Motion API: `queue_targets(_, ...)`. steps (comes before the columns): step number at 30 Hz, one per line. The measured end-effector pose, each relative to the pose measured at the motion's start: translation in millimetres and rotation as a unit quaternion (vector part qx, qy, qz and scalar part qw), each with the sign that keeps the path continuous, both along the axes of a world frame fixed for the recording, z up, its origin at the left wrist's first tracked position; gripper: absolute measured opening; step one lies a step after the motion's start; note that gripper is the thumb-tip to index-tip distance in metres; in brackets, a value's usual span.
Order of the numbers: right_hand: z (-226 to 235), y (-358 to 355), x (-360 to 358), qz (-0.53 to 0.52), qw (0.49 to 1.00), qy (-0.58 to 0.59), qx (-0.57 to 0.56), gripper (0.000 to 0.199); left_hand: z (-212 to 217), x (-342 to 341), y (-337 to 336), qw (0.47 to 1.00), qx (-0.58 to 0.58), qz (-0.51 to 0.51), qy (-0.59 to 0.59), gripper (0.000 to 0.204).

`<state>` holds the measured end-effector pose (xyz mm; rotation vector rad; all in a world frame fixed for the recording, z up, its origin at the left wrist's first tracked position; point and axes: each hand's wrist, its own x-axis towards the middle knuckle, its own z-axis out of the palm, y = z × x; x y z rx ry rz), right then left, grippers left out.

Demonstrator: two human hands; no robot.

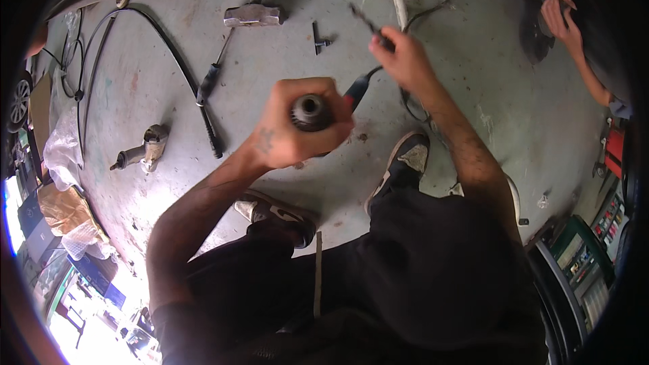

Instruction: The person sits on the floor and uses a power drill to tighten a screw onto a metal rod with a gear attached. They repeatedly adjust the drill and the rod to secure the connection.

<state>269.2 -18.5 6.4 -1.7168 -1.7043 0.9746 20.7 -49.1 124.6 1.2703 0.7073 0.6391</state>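
Observation:
My left hand (301,122) is wrapped around the front of a corded power drill. The drill's chuck (311,111) points up at me, its centre hole showing no bit. Beyond my fingers the drill's dark blue handle end (357,89) sticks out, with a cord running off it. To the right and farther away, my right hand (405,61) is closed on a dark drill bit (365,19), whose tip points up and left. It is apart from the chuck. A T-shaped chuck key (318,39) lies on the floor between and beyond my hands.
A sledgehammer (252,15), a screwdriver (209,82) and a black hose (165,37) lie on the grey floor ahead. An air tool (145,152) is at the left. Another person's hands (558,0) show at the far right. A green case (578,250) stands at the near right.

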Motion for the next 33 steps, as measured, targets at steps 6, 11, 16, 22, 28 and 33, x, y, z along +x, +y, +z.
queue_targets(6, -69.8, 2.7, -9.5, 0.060, 0.974, -0.166, 0.140, 0.021, 4.4, -44.1, 7.4, 0.972, -0.222, 0.037, 0.058, 0.011)
queue_targets(11, -52.2, 39.1, -67.0, 0.259, 0.908, -0.174, 0.280, 0.021, -4.3, -45.4, -4.0, 0.981, -0.189, -0.005, 0.046, 0.010)
queue_targets(16, -75.2, 76.3, -91.2, 0.449, 0.814, -0.297, 0.220, 0.033, -1.5, -47.7, -1.6, 0.985, -0.149, -0.079, 0.043, 0.008)
queue_targets(22, -76.6, 88.7, -72.4, 0.484, 0.791, -0.345, 0.149, 0.024, -12.2, -48.7, -0.7, 0.980, -0.196, -0.003, -0.035, 0.012)
queue_targets(28, -93.0, 75.8, -61.4, 0.410, 0.840, -0.290, 0.208, 0.038, -21.3, -37.8, 4.1, 0.954, -0.271, 0.002, -0.128, 0.016)
queue_targets(33, -102.3, 63.7, -62.4, 0.377, 0.844, -0.333, 0.186, 0.038, -17.4, -34.3, 6.3, 0.934, -0.288, -0.032, -0.211, 0.017)
